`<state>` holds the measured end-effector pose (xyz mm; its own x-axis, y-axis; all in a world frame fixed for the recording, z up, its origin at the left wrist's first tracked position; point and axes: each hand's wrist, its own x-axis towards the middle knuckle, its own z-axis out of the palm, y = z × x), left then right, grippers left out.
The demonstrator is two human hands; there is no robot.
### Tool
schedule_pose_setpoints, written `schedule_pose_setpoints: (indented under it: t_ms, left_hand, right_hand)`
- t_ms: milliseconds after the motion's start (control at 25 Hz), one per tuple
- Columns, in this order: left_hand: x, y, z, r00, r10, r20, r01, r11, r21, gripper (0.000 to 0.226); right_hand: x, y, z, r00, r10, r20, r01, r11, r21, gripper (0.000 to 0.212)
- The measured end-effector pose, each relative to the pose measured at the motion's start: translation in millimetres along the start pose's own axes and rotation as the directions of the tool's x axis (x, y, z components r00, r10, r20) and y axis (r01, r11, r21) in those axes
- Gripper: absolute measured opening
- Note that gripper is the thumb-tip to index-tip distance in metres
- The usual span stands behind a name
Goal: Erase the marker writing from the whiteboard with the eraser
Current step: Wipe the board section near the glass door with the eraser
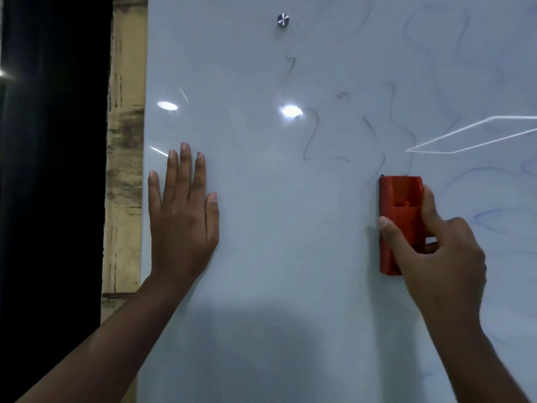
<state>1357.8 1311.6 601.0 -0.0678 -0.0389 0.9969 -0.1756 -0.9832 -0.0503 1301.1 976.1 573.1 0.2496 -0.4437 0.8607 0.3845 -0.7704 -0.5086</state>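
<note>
Whiteboard (261,257) fills most of the head view, glossy and pale, with a round metal mounting stud (283,20) near the top centre. Faint grey and blue marker traces (312,132) are seen looping across the upper middle and right side; the lower left area is seen wiped to a dull haze. Two bright ceiling-light reflections (291,111) are noted on the surface.

Left hand (181,216) is laid flat against the board near its left edge, fingers straight and slightly spread, nothing held.

Right hand (436,251) is closed round a red eraser (399,210), which is held upright against the board on the right of centre. The thumb is pressed on the eraser's left edge and the fingers are curled over its right side; the lower part of the eraser is covered by the hand. The eraser's top edge is touching the tail of a thin dark marker line.

Beside the board's left edge, a strip of worn beige wall (125,170) is seen, and beyond it a dark opening (52,170).
</note>
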Motion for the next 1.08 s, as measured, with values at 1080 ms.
schedule_pose_setpoints:
  t_ms: [1080]
  left_hand:
    - [19.5,18.4,-13.4,0.996,-0.031,-0.084,0.028,0.999,-0.036,0.058]
  right_hand:
    - [79.3,-19.7,15.8,0.969,-0.167,-0.18,0.16,0.986,-0.054,0.074]
